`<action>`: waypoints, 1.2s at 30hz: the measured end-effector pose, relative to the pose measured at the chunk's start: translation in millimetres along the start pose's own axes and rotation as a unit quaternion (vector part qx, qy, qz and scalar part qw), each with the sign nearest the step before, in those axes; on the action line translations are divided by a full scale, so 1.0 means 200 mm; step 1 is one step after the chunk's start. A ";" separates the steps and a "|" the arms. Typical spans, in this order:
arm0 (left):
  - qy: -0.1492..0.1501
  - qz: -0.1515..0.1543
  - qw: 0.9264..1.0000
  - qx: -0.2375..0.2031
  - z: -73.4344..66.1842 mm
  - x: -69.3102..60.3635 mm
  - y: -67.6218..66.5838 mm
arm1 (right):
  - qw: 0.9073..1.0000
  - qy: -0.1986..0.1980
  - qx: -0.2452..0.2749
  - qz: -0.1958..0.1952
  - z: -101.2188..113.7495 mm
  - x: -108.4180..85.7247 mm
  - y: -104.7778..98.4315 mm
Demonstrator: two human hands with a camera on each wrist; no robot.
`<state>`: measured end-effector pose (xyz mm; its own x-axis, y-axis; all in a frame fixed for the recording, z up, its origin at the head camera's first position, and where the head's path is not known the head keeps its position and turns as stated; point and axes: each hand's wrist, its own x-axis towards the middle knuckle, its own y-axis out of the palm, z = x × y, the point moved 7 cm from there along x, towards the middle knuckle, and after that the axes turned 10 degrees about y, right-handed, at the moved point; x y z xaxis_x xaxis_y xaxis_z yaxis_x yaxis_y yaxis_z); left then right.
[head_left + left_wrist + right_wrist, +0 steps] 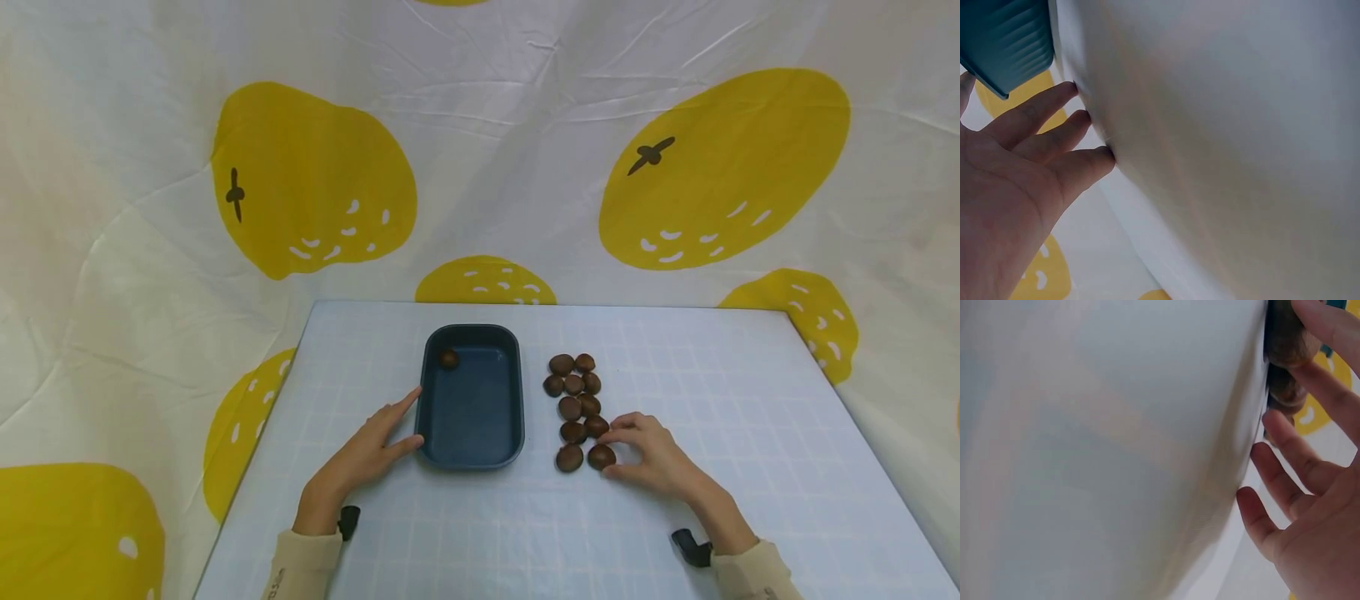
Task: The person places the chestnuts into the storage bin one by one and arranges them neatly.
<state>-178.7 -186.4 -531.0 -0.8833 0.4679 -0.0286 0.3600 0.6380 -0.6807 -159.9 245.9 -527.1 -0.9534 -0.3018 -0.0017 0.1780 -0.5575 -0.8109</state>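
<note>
A dark blue rectangular tray (471, 460) stands on the table, with one brown chestnut (448, 359) inside near its far left corner. Against the tray's left side rests my left hand (367, 446), its thumb and index finger touching the wall. The left wrist view shows the other fingertips on the tabletop. To the right of the tray, several chestnuts (570, 407) lie in a rough double column. My right hand (652, 454) pinches the nearest right chestnut (601, 457) between thumb and index finger. In the right wrist view its remaining fingers (1279, 481) spread down toward the table.
A pale checked cloth covers the table (480, 533). Behind it hangs a white curtain (510, 167) printed with yellow fruit. Dark wrist straps (692, 548) show near both sleeves.
</note>
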 end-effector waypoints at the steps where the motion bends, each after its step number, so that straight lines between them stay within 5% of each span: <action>1: 0.001 0.000 1.000 0.000 0.00 0.00 0.00 | 1.000 -0.001 -0.003 -0.001 0.00 0.00 0.00; 14: 0.000 -0.001 1.000 0.001 0.00 0.00 0.00 | 1.000 -0.004 -0.022 -0.001 0.01 -0.01 0.02; 36: 0.010 -0.004 1.000 0.003 -0.01 0.00 0.00 | 0.999 -0.016 0.034 -0.005 0.06 0.02 -0.08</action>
<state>-178.7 -185.8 -530.2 -0.8802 0.4745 -0.0093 0.3509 0.6375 -0.6859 -163.5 243.1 -507.2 -0.9469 -0.3206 0.0258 0.1861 -0.6115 -0.7690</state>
